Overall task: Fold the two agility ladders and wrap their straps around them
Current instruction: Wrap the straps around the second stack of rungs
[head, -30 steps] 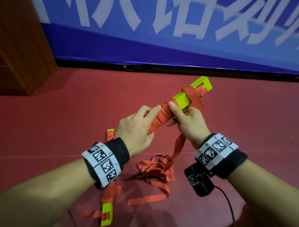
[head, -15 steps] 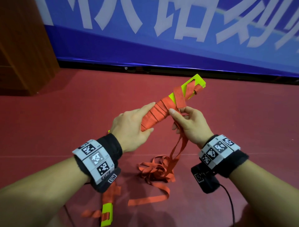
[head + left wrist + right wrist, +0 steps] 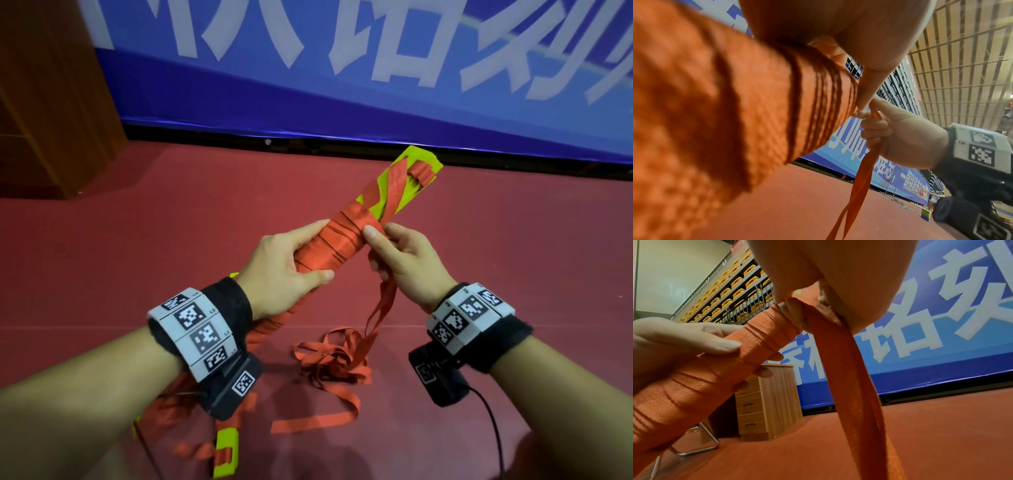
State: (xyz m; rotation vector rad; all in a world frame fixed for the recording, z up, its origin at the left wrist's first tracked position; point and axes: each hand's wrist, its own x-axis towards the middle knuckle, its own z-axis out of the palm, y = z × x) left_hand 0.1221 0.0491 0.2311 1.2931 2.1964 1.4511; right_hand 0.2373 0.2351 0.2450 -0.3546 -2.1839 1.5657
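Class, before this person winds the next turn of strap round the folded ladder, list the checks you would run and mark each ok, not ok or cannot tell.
1. Left hand has a firm grip on the wrapped bundle: ok.
2. Right hand pinches the strap close to the bundle: ok.
3. Earlier turns lie snug, none slipping: ok.
4. Yellow rung ends fully covered: not ok, still bare.
5. Loose strap pile on the floor free of knots: cannot tell.
6. Second ladder wrapped: not ok, it lies on the floor.
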